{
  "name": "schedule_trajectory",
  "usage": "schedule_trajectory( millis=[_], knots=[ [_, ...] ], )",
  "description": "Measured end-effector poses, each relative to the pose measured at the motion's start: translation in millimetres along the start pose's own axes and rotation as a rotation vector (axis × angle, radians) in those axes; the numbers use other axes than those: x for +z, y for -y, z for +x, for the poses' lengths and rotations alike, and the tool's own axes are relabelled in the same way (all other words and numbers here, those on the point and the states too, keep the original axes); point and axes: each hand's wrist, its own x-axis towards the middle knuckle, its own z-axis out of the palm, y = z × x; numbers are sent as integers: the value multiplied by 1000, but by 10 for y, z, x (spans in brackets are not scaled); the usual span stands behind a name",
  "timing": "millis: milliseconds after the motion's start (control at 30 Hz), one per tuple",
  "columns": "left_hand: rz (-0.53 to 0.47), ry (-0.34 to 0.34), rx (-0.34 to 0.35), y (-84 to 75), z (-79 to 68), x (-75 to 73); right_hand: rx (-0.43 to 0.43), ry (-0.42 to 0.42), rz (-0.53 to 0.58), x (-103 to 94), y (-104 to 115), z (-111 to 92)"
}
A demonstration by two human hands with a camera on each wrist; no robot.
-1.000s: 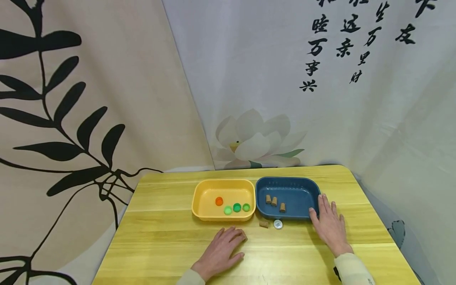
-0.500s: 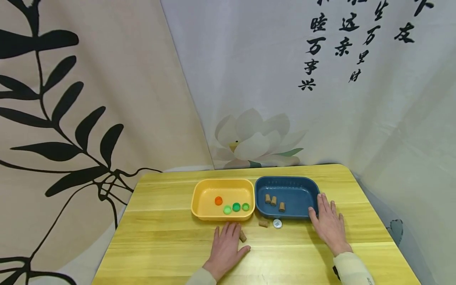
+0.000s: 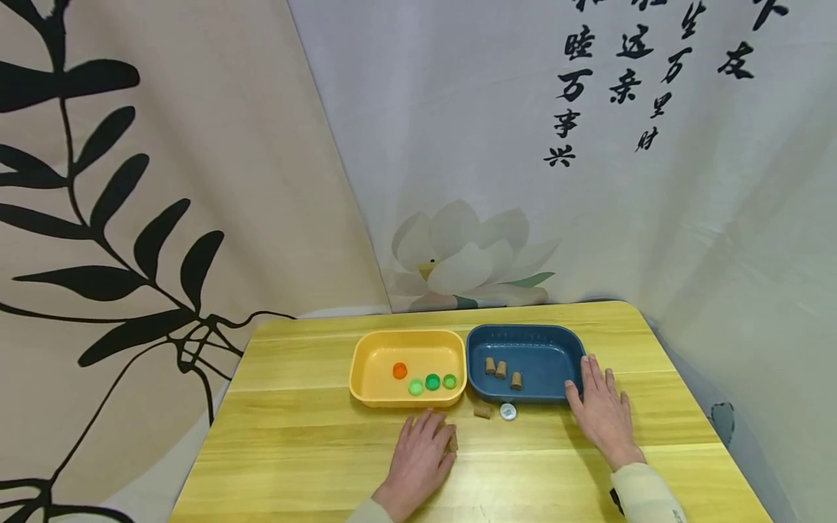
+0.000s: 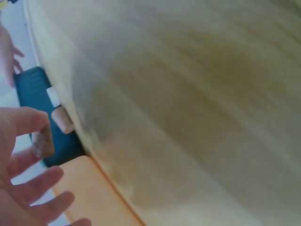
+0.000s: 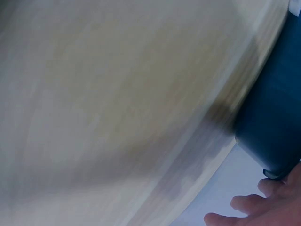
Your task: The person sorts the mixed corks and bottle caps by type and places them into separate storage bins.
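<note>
My left hand (image 3: 421,459) is over the table in front of the yellow tray (image 3: 356,378). It pinches a cork (image 4: 43,141) between thumb and forefinger, other fingers spread, as the left wrist view shows. In the head view that cork is mostly hidden behind the fingers. My right hand (image 3: 601,418) rests at the right end of the blue tray (image 3: 549,356), fingers extended along its outside and thumb by the front corner. Three corks (image 3: 500,370) stand in the blue tray. Another cork (image 3: 482,411) lies on the table before it, beside a white cap (image 3: 508,412).
An orange cap (image 3: 399,370) and three green caps (image 3: 432,382) lie in the yellow tray, which sits side by side with the blue one. The wooden table (image 3: 294,450) stands before a printed cloth backdrop (image 3: 261,145).
My left hand has shifted slightly right and turned, its fingers going from flat beside the loose cork to pinching it. The right hand stays put at the blue tray.
</note>
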Motion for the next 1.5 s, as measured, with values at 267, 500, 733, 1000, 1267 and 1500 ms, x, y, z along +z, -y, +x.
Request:
schedule_trajectory(
  millis=[267,500,733,1000,1267,1500],
  knots=[
    [-95,-37,85,-76,100,-202,-13,-28,0,2,2,5],
    [-121,-90,88,-152,355,-348,-8,-18,-7,-3,-1,-9],
    [-155,-138,63,-197,713,-361,-6,-12,-12,14,-19,-8],
    [-154,-165,64,-262,1067,-297,-1,-9,-8,1,-10,-4],
    [-160,-120,28,-364,1333,-193,-2,-25,-2,-5,-9,7],
    [-199,-26,-21,-450,1513,-69,1,-16,-18,-6,-14,7]
  ],
)
